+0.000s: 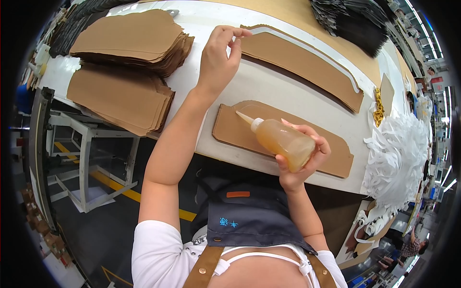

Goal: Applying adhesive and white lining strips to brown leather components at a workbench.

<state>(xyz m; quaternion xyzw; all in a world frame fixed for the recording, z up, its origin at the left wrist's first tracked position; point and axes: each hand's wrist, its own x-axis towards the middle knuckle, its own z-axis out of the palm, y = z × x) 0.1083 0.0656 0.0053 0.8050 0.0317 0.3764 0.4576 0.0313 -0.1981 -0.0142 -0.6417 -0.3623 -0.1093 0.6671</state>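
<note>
My right hand (307,149) is wrapped round a squeeze bottle (285,139) with amber liquid inside. The bottle lies tilted, its narrow nozzle pointing up-left over the left part of the nearer brown panel (336,156). On the far brown panel (307,60), a long white strip (312,48) runs along the curved upper edge. My left hand (223,50) is at that panel's left end, with the index fingertip at the strip's end. Its thumb stands a little apart from the index finger, and the other fingers are partly hidden.
Two stacks of brown panels, an upper stack (127,36) and a lower stack (117,98), lie to the left on the white table (192,110). A heap of white strips (398,163) hangs at the right. Black pieces (353,24) are piled at the far right. A white metal frame (86,163) stands lower left.
</note>
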